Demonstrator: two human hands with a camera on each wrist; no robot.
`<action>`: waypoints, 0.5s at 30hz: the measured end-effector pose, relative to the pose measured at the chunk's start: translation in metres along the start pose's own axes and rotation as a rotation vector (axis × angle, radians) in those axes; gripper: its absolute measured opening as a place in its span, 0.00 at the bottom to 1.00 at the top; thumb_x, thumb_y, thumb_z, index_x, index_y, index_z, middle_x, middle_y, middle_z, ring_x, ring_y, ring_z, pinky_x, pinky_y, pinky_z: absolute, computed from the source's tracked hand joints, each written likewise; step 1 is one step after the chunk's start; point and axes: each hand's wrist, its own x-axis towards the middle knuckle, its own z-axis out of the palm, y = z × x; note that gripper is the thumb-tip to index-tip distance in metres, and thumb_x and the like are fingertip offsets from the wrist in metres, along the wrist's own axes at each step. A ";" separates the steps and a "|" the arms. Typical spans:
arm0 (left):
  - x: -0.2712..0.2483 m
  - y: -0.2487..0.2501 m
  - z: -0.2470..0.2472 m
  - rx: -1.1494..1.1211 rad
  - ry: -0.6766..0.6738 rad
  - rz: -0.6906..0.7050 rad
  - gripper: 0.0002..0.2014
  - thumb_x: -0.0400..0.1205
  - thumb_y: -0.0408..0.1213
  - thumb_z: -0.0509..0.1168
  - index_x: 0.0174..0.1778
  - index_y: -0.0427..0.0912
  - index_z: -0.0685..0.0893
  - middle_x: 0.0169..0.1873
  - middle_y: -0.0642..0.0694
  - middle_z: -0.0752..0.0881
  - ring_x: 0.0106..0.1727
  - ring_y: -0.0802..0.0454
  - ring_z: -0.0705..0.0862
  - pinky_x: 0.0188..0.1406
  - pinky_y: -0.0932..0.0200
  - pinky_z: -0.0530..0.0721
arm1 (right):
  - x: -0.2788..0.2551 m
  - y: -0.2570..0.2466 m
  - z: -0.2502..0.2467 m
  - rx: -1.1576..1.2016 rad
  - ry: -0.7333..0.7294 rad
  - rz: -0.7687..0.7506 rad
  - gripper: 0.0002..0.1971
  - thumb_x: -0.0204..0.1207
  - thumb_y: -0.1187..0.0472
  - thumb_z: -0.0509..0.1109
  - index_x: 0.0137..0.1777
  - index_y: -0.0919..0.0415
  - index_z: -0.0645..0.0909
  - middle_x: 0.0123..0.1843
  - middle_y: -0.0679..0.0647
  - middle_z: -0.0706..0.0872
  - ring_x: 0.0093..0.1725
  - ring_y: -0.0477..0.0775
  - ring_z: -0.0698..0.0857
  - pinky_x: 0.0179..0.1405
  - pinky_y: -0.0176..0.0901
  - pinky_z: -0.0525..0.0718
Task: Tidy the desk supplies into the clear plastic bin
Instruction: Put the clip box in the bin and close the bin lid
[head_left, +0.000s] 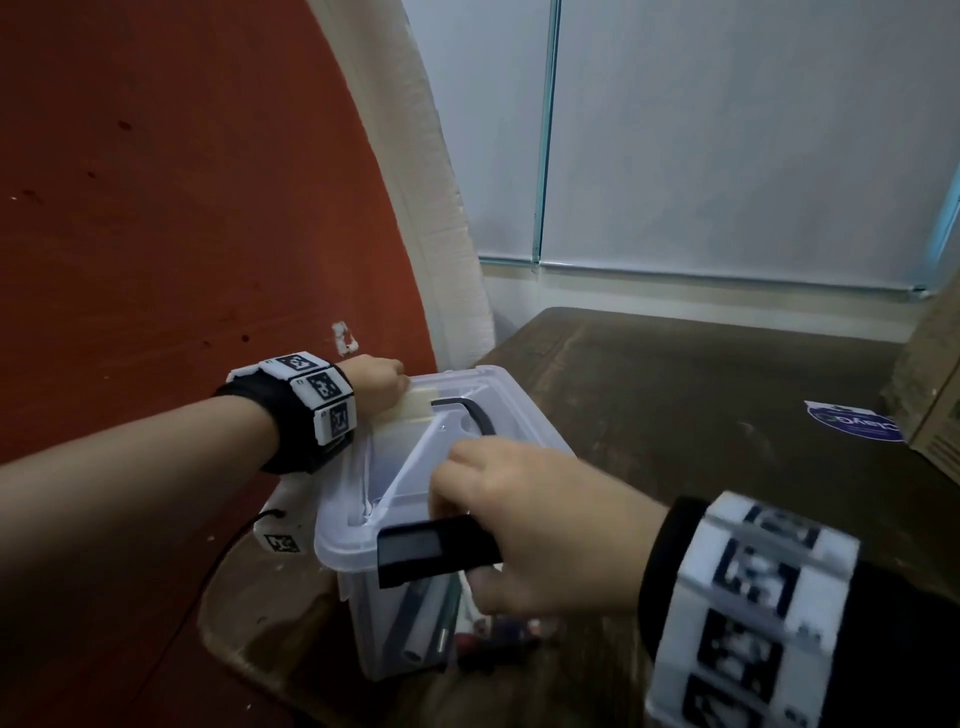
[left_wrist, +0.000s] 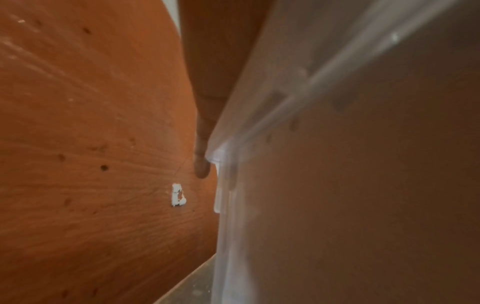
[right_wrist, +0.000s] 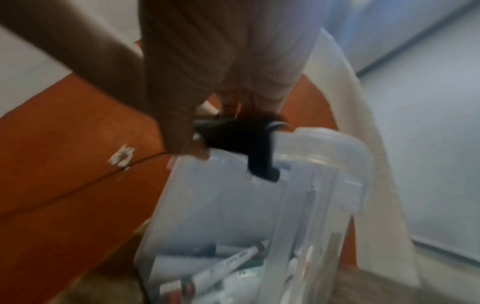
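Note:
The clear plastic bin stands on the dark wooden desk with its lid on top. Markers and pens show through its wall. My right hand grips the black latch at the bin's near end, thumb below and fingers above. In the right wrist view that black latch hooks over the lid's rim. My left hand rests at the far left end by a cream latch. One straight finger lies along the bin's rim in the left wrist view.
A cardboard box stands at the desk's right edge, a blue sticker in front of it. A red-brown panel rises close on the left. A black cable and a white tagged block lie beside the bin.

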 end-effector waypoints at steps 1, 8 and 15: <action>-0.001 -0.001 0.000 -0.015 -0.018 -0.001 0.21 0.88 0.42 0.45 0.74 0.38 0.71 0.74 0.35 0.73 0.74 0.40 0.71 0.71 0.56 0.69 | 0.001 0.002 -0.006 0.066 0.009 0.027 0.18 0.64 0.60 0.77 0.54 0.58 0.80 0.52 0.51 0.80 0.51 0.50 0.79 0.50 0.44 0.82; 0.000 -0.002 -0.001 -0.046 -0.074 0.030 0.24 0.89 0.45 0.44 0.76 0.37 0.69 0.76 0.38 0.70 0.77 0.43 0.69 0.76 0.56 0.64 | 0.020 0.011 -0.021 0.302 -0.147 0.194 0.16 0.59 0.60 0.84 0.48 0.56 0.87 0.33 0.43 0.82 0.29 0.38 0.78 0.32 0.26 0.79; 0.012 -0.010 0.000 -0.027 -0.110 -0.024 0.42 0.77 0.70 0.47 0.72 0.37 0.75 0.73 0.39 0.75 0.74 0.43 0.73 0.73 0.53 0.68 | 0.032 0.018 -0.025 0.390 -0.250 0.228 0.14 0.57 0.59 0.85 0.42 0.51 0.87 0.27 0.42 0.83 0.27 0.35 0.80 0.36 0.31 0.81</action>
